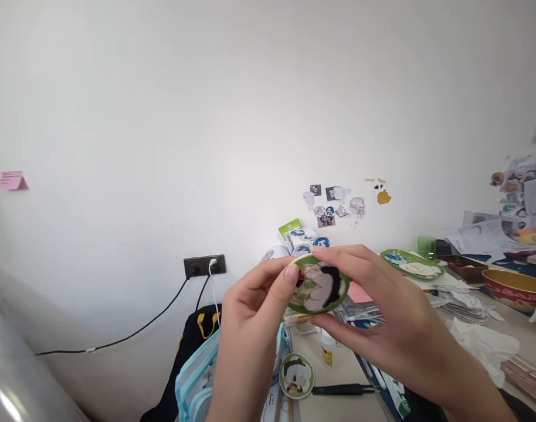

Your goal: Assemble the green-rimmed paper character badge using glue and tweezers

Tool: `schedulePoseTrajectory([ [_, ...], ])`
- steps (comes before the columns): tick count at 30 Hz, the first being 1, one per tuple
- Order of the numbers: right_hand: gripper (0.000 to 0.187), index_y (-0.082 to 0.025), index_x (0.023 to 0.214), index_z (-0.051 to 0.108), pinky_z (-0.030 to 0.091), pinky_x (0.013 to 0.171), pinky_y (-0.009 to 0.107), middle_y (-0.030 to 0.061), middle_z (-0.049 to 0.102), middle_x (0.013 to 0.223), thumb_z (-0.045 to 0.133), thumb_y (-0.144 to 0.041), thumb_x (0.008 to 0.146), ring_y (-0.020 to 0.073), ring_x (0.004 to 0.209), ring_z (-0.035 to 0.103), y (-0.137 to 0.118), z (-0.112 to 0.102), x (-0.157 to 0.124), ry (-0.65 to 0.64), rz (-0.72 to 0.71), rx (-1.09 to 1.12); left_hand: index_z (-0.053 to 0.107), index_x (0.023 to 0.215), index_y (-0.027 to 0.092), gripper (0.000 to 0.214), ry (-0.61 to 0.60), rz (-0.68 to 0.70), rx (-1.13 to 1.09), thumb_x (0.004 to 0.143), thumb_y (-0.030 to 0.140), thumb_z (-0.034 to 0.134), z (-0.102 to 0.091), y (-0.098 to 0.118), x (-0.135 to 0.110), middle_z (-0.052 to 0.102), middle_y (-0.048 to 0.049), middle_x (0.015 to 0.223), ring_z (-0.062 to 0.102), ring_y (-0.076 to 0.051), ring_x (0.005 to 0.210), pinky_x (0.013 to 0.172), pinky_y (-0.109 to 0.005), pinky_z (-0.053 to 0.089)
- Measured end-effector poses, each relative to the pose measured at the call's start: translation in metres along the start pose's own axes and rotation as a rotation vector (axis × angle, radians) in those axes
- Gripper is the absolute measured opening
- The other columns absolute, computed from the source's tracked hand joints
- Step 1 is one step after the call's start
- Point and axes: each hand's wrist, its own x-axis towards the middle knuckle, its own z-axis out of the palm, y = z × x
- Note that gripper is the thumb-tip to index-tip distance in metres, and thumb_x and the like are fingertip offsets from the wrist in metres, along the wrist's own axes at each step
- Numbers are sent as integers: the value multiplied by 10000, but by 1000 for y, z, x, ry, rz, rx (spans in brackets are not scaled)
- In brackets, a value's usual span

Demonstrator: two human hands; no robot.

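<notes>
A round badge (323, 287) with a green border and a cartoon print is held up above the desk, its printed face turned toward me. My left hand (254, 305) pinches its left edge, thumb on the face and fingers behind. My right hand (382, 310) grips it from the right, fingertips along the top edge and thumb at the bottom. Below, a second round badge (297, 375) with a similar cartoon print lies face up on the desk. Black tweezers (341, 389) lie beside it, and a small white bottle (328, 350) with a yellow label stands behind.
At the right are a green plate (413, 264) with paper pieces, a red and gold bowl (516, 287) and crumpled tissue (483, 346). A light-blue-edged clear bag (197, 381) is at the lower left. A wall socket (204, 265) holds plugged cables.
</notes>
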Motion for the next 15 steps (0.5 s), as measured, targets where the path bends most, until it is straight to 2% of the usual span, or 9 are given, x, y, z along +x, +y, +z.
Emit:
schedulePoseTrajectory([
  [9,526,-170,1346,456,543,979,278,83,627,1206,662,-151,862,172,1120,600,5,3,-2,35,-114,-41,801,812,238,82,-12,-22,-20,813,305,752,-4,1,-2,772,17,773,678,-105,756,719,-123,541],
  [15,504,-146,1315,464,560,903,292,90,653,1124,675,-133,857,179,1047,614,7,7,-1,71,-192,-99,806,747,228,62,81,26,8,761,287,791,-1,0,-2,762,8,705,676,-105,721,684,-124,546],
])
